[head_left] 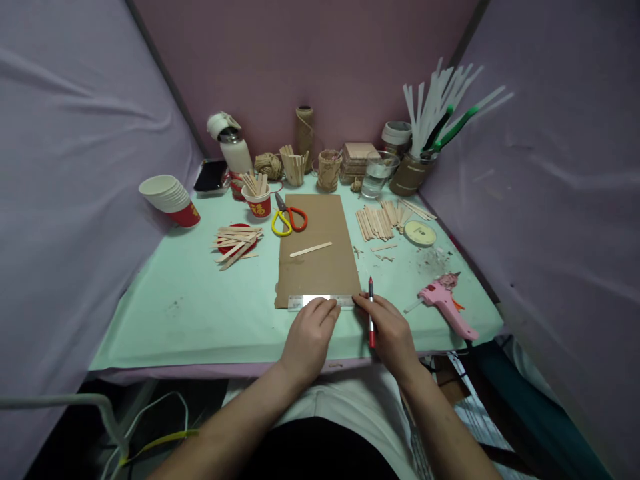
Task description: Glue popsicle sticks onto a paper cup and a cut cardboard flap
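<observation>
Apparently to steady it, the left hand [307, 333] presses the clear ruler [299, 303] along the near edge of the cardboard [320, 277], its grip unclear; the right hand [394, 332] grips the red pen [371, 313], a fingertip bracing the ruler's end

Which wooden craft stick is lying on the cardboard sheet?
The single craft stick between the scissors and clear ruler; the other sticks lie off the cardboard sheet or stand in containers.

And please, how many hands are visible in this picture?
2. The left hand rests on the clear ruler, at the near edge of the cardboard. The right hand is at the ruler's right end, with the pen. No other hand shows.
</observation>
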Action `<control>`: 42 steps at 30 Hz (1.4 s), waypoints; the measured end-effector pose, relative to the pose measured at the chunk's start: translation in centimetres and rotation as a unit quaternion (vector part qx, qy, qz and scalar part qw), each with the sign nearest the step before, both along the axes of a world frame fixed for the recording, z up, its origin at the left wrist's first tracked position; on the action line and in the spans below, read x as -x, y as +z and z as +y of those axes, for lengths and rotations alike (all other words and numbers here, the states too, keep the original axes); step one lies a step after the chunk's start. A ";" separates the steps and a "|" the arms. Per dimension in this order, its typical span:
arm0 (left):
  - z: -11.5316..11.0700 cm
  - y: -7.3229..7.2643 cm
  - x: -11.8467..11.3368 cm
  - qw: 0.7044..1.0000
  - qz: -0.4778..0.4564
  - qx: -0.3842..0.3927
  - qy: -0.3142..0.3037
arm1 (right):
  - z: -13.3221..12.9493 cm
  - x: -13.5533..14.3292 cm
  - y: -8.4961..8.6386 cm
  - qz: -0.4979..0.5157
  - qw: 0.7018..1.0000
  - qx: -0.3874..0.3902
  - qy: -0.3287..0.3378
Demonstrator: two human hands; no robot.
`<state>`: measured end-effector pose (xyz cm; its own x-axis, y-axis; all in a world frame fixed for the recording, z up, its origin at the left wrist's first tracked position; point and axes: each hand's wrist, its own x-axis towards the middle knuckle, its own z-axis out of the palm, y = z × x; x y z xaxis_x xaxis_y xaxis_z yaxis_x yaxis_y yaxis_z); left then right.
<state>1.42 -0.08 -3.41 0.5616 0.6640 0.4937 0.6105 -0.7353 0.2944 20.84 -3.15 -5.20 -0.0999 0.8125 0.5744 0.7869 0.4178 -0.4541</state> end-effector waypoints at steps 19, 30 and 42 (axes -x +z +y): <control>-0.8 -0.5 -0.4 0.999 -0.001 -0.034 0.020 | 0.0 0.1 -0.4 -0.001 1.000 -0.008 -0.001; -1.4 0.9 -0.4 0.998 -0.056 -0.014 -0.036 | 0.0 0.1 -0.4 -0.010 1.000 -0.017 0.006; -0.3 0.2 0.5 1.000 0.013 -0.010 -0.002 | 0.0 0.1 -0.4 0.006 1.000 -0.007 0.007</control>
